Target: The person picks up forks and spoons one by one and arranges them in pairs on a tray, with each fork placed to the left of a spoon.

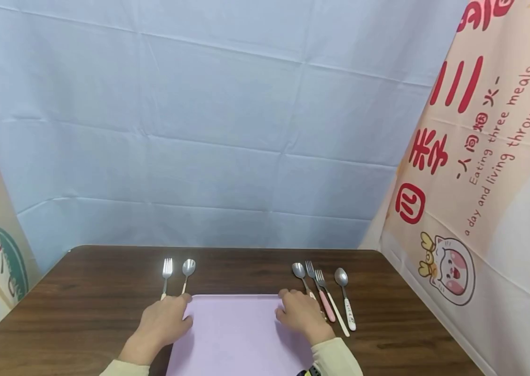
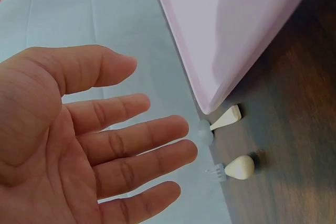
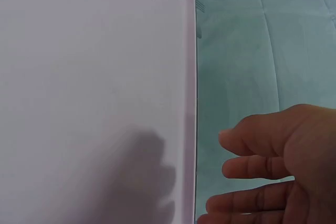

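Note:
A lilac rectangular tray (image 1: 239, 334) lies on the table in front of me. My left hand (image 1: 163, 321) is at its left edge near the far corner; in the left wrist view its fingers extend loosely with nothing between them. Over the tray's right side is my right hand (image 1: 304, 313), its fingers slightly bent and holding nothing. Beyond the left hand lie a fork (image 1: 168, 267) and a spoon (image 1: 188, 267), their handle ends partly hidden. Close to the right hand lie a spoon (image 1: 298, 270), a pink-handled fork (image 1: 326, 306) and a cream-handled fork (image 1: 338, 316).
Farthest right lies a spoon (image 1: 349, 313) with a patterned white handle. The dark wooden table (image 1: 81, 303) ends at a pale blue cloth (image 1: 218, 130) hanging behind it. A printed cloth (image 1: 495, 156) hangs along the right side.

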The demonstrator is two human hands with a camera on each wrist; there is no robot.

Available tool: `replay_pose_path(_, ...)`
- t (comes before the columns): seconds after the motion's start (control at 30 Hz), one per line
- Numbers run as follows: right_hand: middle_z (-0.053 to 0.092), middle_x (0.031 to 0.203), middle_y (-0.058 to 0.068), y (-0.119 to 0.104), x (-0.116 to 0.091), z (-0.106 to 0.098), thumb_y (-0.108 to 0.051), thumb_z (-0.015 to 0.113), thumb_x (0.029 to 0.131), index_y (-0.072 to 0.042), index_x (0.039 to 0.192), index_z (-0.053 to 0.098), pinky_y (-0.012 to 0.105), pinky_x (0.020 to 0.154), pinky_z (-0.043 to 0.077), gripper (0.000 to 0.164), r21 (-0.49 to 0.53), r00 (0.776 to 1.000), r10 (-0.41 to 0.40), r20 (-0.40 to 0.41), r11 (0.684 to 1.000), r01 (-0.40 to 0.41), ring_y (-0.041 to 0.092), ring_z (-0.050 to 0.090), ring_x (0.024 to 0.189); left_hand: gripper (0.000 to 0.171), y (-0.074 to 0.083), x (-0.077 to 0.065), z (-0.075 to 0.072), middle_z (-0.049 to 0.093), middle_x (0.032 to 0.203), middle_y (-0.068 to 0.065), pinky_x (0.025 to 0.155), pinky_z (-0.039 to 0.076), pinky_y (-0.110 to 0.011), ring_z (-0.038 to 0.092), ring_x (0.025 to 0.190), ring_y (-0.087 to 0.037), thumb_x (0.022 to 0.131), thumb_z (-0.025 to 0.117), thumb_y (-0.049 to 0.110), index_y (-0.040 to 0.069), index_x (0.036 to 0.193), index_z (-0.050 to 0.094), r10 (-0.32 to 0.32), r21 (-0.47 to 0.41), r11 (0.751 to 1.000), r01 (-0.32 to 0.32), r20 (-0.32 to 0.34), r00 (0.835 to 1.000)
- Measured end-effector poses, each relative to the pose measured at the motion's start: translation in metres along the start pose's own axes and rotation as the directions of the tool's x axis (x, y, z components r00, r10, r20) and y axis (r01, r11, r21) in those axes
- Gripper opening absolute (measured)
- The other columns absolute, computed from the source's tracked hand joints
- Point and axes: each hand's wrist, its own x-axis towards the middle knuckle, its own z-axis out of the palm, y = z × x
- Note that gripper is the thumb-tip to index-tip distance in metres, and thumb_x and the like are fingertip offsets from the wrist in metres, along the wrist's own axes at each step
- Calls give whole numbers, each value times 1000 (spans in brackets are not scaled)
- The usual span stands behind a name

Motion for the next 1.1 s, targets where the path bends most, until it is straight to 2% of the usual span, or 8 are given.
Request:
replay_pose_path(0.13, 65, 81, 13, 0, -1, 0, -24, 63, 75, -3, 96, 63, 41, 48, 51, 30, -6, 1000, 3, 14, 1000, -3, 28, 60, 67, 33, 0, -1, 1, 68, 86, -16, 41, 50, -44, 60, 63, -27, 71, 63, 16, 4, 102, 64, -6, -9, 1000, 6, 6, 1000)
replay_pose_path(0.27, 66, 87, 15, 3, -1, -3, -23, 63, 76, -3, 99, 63, 45, 57, 55, 31, 2, 999, 12, 31, 1000, -12, 30, 61, 76, 33, -1, -1, 0, 68, 84, -15, 40, 49, -44, 59, 61, -27, 69, 62, 14, 4, 100, 64, -10, -18, 1000, 10, 11, 1000)
replay_pose_path(0.43, 66, 88, 15, 11, -1, -9, -21, 63, 75, -4, 99, 64, 49, 63, 54, 29, 3, 999, 26, 46, 1000, -26, 30, 60, 80, 21, -2, -6, -3, 62, 69, -8, 38, 45, -40, 52, 54, -23, 66, 61, 11, 4, 86, 62, -47, -26, 998, 48, 48, 998)
replay_pose_path(0.57, 67, 85, 13, 19, -3, -12, -20, 63, 74, -6, 95, 64, 49, 60, 52, 25, -2, 998, 42, 40, 999, -42, 30, 61, 76, 11, -1, -12, -5, 50, 59, -3, 37, 42, -37, 46, 52, -20, 64, 61, 10, 5, 73, 57, -85, -45, 995, 89, 92, 992)
replay_pose_path(0.73, 67, 89, 13, 32, -5, -16, -18, 64, 75, -5, 98, 64, 48, 58, 55, 27, 21, 994, 88, 62, 996, -90, 30, 60, 79, 8, 0, -16, -4, 44, 55, -1, 37, 39, -33, 43, 50, -19, 62, 59, 8, 7, 66, 51, -89, -88, 991, 100, 122, 989)
replay_pose_path(0.93, 65, 83, 9, 47, -9, -12, -14, 64, 73, -5, 96, 64, 40, 51, 52, 25, 42, 989, 118, 90, 992, -122, 22, 56, 70, 7, 2, -20, -2, 47, 48, -4, 29, 42, -23, 45, 31, -11, 63, 54, 1, 5, 61, 49, -141, -173, 970, 170, 169, 976)
replay_pose_path(1.07, 62, 84, 11, 57, -12, -10, -12, 64, 72, -4, 96, 64, 43, 54, 53, 25, 23, 988, 131, 80, 991, -133, 23, 56, 73, 5, 1, -23, 1, 50, 51, -8, 29, 48, -22, 47, 28, -12, 63, 52, -3, 0, 62, 49, -167, -225, 952, 209, 191, 967)
replay_pose_path(1.1, 61, 83, 11, 59, -13, -9, -12, 64, 72, -5, 92, 64, 43, 54, 53, 21, 15, 987, 140, 80, 990, -142, 24, 56, 74, 5, 0, -23, 2, 50, 50, -9, 29, 49, -23, 47, 28, -12, 62, 52, -4, 0, 62, 49, -169, -233, 949, 214, 198, 966)
